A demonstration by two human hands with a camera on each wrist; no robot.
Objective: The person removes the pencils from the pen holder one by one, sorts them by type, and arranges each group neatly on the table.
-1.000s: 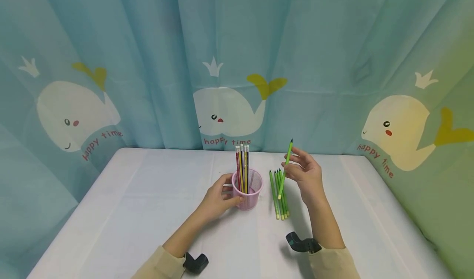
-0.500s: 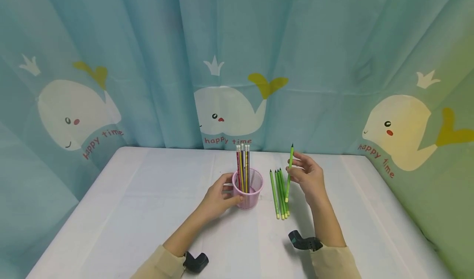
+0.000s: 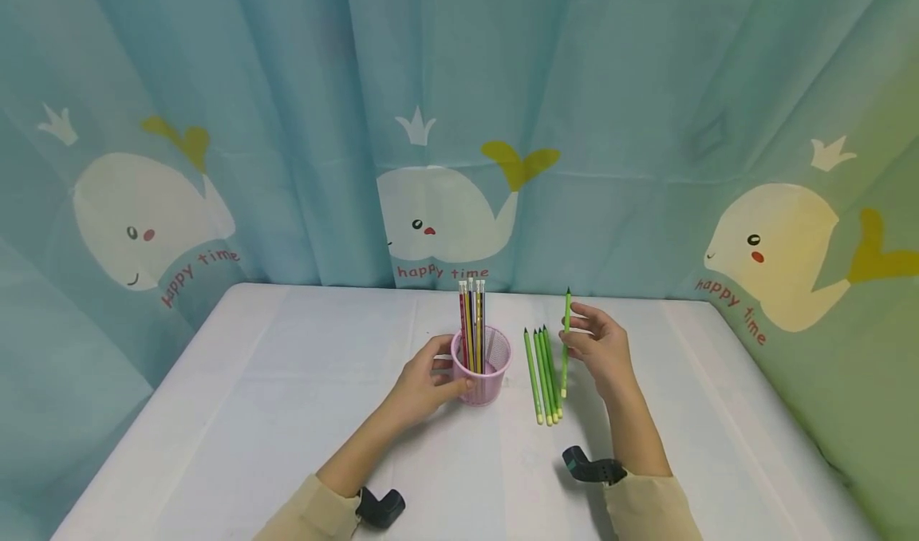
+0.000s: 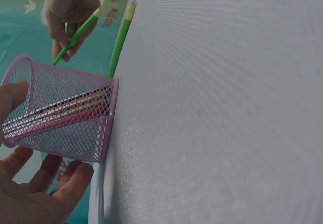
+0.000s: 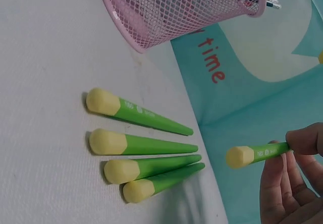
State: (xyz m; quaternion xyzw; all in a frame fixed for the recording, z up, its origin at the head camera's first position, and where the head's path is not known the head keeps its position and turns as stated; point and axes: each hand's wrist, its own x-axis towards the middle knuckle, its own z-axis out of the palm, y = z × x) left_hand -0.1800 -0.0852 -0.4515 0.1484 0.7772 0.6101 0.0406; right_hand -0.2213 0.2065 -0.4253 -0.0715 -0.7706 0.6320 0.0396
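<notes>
1. On the white table (image 3: 251, 413), the left hand (image 3: 420, 385) grips the pink mesh cup (image 3: 492, 389) — a steady hold should stop it tipping.
2. The right hand (image 3: 603, 349) pinches one green pencil (image 3: 565, 369) mid-shaft, raised, dark point up; a light pinch would probably guide it best.
3. Four more green pencils (image 3: 533, 377) lie between it and the cup — best cleared from above.
4. Striped pencils (image 3: 479, 325) stand in the cup, crowding its left side.
</notes>
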